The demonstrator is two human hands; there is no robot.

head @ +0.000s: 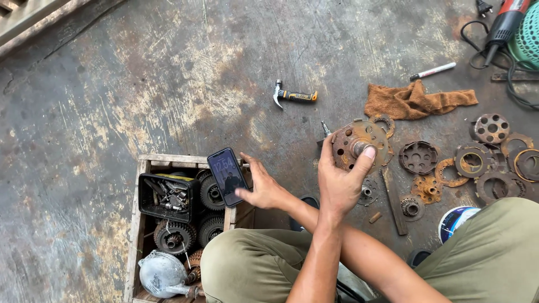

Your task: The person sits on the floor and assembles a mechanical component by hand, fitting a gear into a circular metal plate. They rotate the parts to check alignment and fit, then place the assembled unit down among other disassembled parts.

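Observation:
My arms are crossed. My left hand (pixel 339 182) grips a rusty round disc with a centre shaft (pixel 352 140) that stands on the stained floor, thumb pressed on the shaft. My right hand (pixel 263 189) reaches left with its fingers spread and fingertips at the edge of a dark phone (pixel 227 175). The phone lies lit on the rim of a wooden crate (pixel 147 163). Several gears (pixel 174 235), a black tray of small parts (pixel 167 195) and a grey metal housing (pixel 160 274) sit in the crate.
Several rusty rings and plates (pixel 474 160) lie at the right, with a brown rag (pixel 415 101), a white marker (pixel 432 70), a small hammer (pixel 293 95) and a corded power tool (pixel 502 25). A round blue-white tin (pixel 455 220) sits by my knee.

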